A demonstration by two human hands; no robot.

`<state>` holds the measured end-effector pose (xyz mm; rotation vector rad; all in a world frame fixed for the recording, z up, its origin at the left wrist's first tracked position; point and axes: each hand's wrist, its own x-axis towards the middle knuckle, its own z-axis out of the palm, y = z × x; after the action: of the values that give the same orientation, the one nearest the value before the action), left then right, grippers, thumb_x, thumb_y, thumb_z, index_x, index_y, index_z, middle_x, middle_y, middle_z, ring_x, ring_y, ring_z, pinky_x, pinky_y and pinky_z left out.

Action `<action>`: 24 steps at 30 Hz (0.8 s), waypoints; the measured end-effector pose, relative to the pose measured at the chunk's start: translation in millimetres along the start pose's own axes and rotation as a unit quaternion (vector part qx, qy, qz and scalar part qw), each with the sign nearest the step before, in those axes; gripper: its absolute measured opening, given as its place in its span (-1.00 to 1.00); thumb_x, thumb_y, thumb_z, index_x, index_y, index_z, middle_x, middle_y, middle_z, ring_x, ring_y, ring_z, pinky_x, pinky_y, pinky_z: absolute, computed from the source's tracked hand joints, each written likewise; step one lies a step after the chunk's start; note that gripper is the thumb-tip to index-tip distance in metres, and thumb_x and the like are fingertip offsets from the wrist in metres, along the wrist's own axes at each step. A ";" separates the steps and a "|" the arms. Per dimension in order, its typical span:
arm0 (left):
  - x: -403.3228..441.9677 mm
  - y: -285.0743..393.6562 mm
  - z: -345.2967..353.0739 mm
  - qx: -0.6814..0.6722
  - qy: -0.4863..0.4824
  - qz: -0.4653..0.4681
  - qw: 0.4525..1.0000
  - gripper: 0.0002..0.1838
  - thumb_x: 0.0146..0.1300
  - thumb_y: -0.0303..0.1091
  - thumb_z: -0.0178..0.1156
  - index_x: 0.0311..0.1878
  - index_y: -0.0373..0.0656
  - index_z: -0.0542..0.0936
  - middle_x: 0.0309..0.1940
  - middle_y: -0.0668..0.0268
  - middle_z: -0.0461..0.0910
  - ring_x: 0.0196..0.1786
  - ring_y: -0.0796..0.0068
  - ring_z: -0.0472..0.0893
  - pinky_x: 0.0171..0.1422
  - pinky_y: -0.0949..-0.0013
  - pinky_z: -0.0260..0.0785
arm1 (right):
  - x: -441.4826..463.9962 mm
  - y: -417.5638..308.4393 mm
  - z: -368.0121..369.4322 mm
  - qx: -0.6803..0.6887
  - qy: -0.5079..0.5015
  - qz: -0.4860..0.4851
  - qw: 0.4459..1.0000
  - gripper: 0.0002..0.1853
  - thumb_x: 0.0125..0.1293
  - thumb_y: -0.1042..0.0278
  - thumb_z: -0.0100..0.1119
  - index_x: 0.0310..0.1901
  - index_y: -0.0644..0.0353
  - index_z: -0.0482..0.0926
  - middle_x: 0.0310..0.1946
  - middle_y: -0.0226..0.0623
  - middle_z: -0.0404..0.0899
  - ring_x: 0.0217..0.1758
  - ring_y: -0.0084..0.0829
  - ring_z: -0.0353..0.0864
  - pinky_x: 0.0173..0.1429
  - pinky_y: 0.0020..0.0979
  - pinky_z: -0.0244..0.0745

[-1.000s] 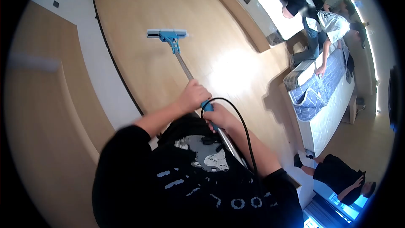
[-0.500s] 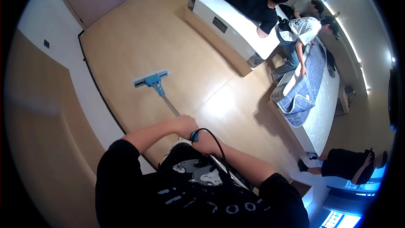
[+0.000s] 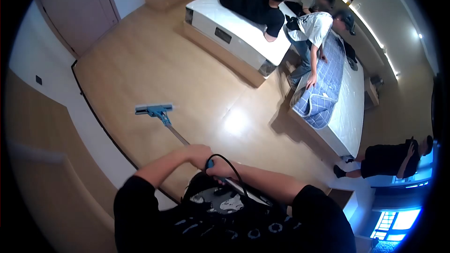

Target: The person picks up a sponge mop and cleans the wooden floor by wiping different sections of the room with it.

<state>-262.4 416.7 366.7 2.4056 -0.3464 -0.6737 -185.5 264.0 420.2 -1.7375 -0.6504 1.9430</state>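
A mop (image 3: 161,114) with a flat blue head and a grey pole stretches from my body out over the wooden floor (image 3: 126,65). Its head rests at floor level, left of centre. My left hand (image 3: 199,154) is wrapped round the pole on the side nearer the head. Just behind it, my right hand (image 3: 219,167) grips the blue part of the handle, with its fingers closed. The upper end of the pole runs back along my black shirt (image 3: 225,225). A black cord loops over my right wrist.
One person in black (image 3: 253,7) lies on the far bed (image 3: 206,18). Another in a white shirt (image 3: 314,28) bends over the nearer bed (image 3: 349,112), touching a blue checked quilt (image 3: 323,93). Someone in black (image 3: 389,159) stands at right. A door (image 3: 77,9) is at upper left.
The mop head has moved left and nearer to me in view, and its angle has changed. The whole view has shifted, with the beds further left. Both hands keep their grip.
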 end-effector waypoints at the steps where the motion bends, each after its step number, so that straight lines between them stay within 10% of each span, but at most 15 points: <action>1: 3.7 -5.5 2.4 -0.009 -0.068 0.005 0.998 -0.71 -0.19 -0.20 0.40 -0.32 -0.02 0.68 -0.35 0.11 0.68 -0.27 0.01 0.64 -0.19 0.10 0.47 | 4.7 4.9 2.8 -0.015 0.010 -0.009 1.000 -0.85 0.17 0.39 0.14 -0.27 0.26 0.48 -0.65 -0.31 0.47 -0.68 -0.48 0.50 -0.65 -0.42 0.44; 24: 1.1 1.9 84.2 0.105 0.501 0.057 0.857 -0.86 -0.13 -0.29 0.29 -0.60 0.01 0.49 -0.68 0.43 0.46 -0.55 0.35 0.51 -0.40 0.29 0.26 | 16.9 38.5 11.3 0.151 -0.008 -0.020 0.988 -0.93 0.06 0.56 0.08 -0.49 0.25 0.40 -0.72 -0.32 0.40 -0.79 -0.48 0.40 -0.76 -0.45 0.31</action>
<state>-307.3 373.8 309.8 2.5391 -0.1050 0.7308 -199.3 243.6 384.3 -1.5128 -0.3675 1.9158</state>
